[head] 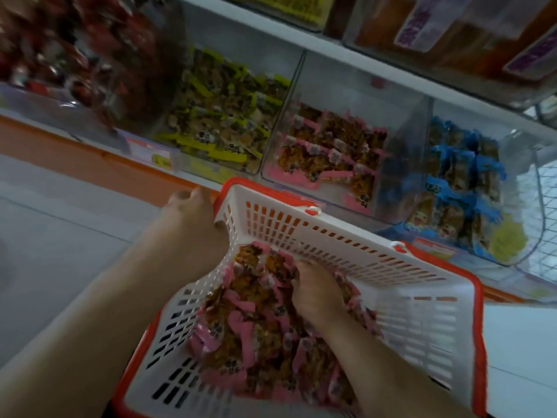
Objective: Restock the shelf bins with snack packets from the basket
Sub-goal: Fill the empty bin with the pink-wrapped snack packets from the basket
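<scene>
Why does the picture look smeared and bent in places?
Head view: motion blur smears the red packets at upper left and the orange boxes with purple labels at upper right; the wide lens bows the white shelf edge; the white plastic basket with red rim and pink-edged snack packets stay fairly sharp.

White shelving with an orange edge strip stands above pale floor.
</scene>
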`<state>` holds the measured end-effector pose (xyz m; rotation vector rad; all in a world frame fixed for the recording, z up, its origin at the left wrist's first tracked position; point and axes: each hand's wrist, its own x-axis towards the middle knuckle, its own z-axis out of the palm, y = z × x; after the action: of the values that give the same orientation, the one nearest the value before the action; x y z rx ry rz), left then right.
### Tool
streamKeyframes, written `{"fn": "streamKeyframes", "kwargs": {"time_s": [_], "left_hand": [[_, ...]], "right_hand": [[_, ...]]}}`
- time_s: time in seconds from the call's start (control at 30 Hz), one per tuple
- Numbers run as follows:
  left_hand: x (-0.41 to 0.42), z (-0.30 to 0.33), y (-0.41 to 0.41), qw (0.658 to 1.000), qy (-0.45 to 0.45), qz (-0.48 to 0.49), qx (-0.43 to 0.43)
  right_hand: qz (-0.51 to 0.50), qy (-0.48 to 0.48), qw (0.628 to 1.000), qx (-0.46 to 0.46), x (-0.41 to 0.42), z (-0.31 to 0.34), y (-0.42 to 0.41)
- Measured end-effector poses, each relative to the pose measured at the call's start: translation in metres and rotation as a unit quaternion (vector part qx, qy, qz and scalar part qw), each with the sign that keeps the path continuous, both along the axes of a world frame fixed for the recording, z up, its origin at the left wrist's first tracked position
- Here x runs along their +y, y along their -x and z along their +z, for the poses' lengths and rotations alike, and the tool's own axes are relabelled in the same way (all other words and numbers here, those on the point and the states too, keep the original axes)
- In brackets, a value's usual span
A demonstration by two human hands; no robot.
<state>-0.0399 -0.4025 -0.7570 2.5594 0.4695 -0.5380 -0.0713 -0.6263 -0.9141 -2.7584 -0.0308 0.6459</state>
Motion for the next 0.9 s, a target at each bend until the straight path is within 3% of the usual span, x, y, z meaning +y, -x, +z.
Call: {"fn": "streamKeyframes", "kwargs": {"time_s": [0.07,0.13,0.2,0.3,0.4,0.53,0.7,0.9], "left_hand": [[-0.005,0.012,-0.001,0.993,0.006,0.006,-0.117],[-0.017,0.022,0.0,0.988,0.055,-0.003,-0.148],[-0.033,0.021,0.005,0.99,0.111,-0.033,-0.082],[-0.057,0.018,0.014,0.973,0.22,-0.062,0.028],[-0.082,0.017,0.021,0.941,0.322,-0.091,0.04],[-0.086,0.007,0.017,0.946,0.315,-0.055,-0.05],[-0.079,0.005,0.005,0.931,0.363,-0.011,-0.027],[-0.082,0.009,-0.007,0.951,0.286,-0.045,-0.109]], "right_hand": [[-0.021,-0.022,0.999,0.019,-0.002,0.023,-0.003],[-0.063,-0.053,0.996,0.04,-0.009,0.05,-0.005],[-0.075,-0.081,0.994,0.02,-0.014,0.084,-0.002],[-0.044,-0.104,0.99,-0.085,-0.024,0.131,0.009],[-0.025,-0.15,0.98,-0.129,-0.023,0.157,0.02],[-0.072,-0.281,0.954,-0.072,-0.021,0.172,0.021],[-0.141,-0.361,0.92,-0.056,-0.042,0.182,0.0],[-0.188,-0.341,0.92,-0.042,-0.045,0.173,-0.017]]}}
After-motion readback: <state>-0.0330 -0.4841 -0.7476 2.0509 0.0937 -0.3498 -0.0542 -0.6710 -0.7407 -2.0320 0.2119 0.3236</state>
